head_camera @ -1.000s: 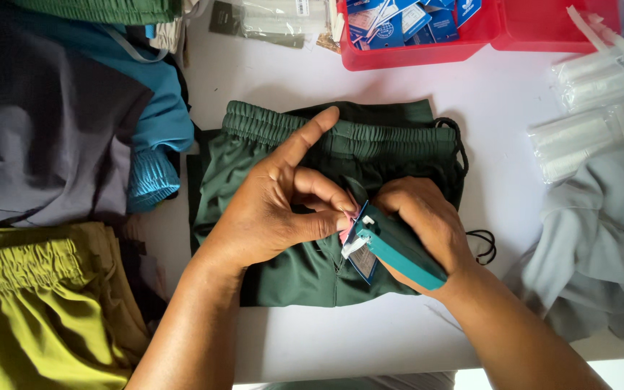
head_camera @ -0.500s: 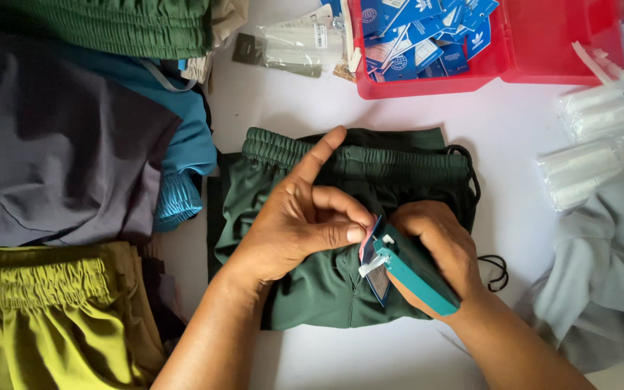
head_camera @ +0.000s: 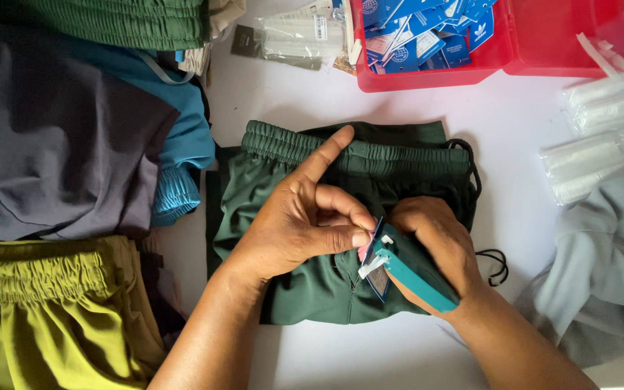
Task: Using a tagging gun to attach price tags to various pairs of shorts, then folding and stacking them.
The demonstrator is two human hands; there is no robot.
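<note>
Though folded flat at the middle of the white table (head_camera: 269,94), judge the dark green shorts (head_camera: 305,289) light, soft and floppy: thin smooth cloth, likely a little slippery, nothing fragile about it. Best taken at the gathered elastic waistband on the far edge, the thickest and firmest part, or pinned flat under a palm. See the left hand (head_camera: 297,227) resting on the cloth, forefinger stretched straight toward the waistband, thumb and curled fingers pinched together on the small tags (head_camera: 377,278) at the nozzle of the teal tagging gun (head_camera: 417,274). See the right hand (head_camera: 438,238) wrapped tight round that gun, fingers fully closed, its rigid plastic body offering a sure hold. Count one pair of shorts under the hands, one gun, at least two small tags at its tip. Around them, count five other garments: green (head_camera: 124,22), purple-grey (head_camera: 52,152), teal-blue (head_camera: 182,144), yellow-green (head_camera: 45,310), pale grey (head_camera: 608,253). Count one red bin (head_camera: 543,50), possibly two side by side, with too many blue tags (head_camera: 427,36) to number, and several clear plastic packs (head_camera: 601,144), exact count unclear.
</note>
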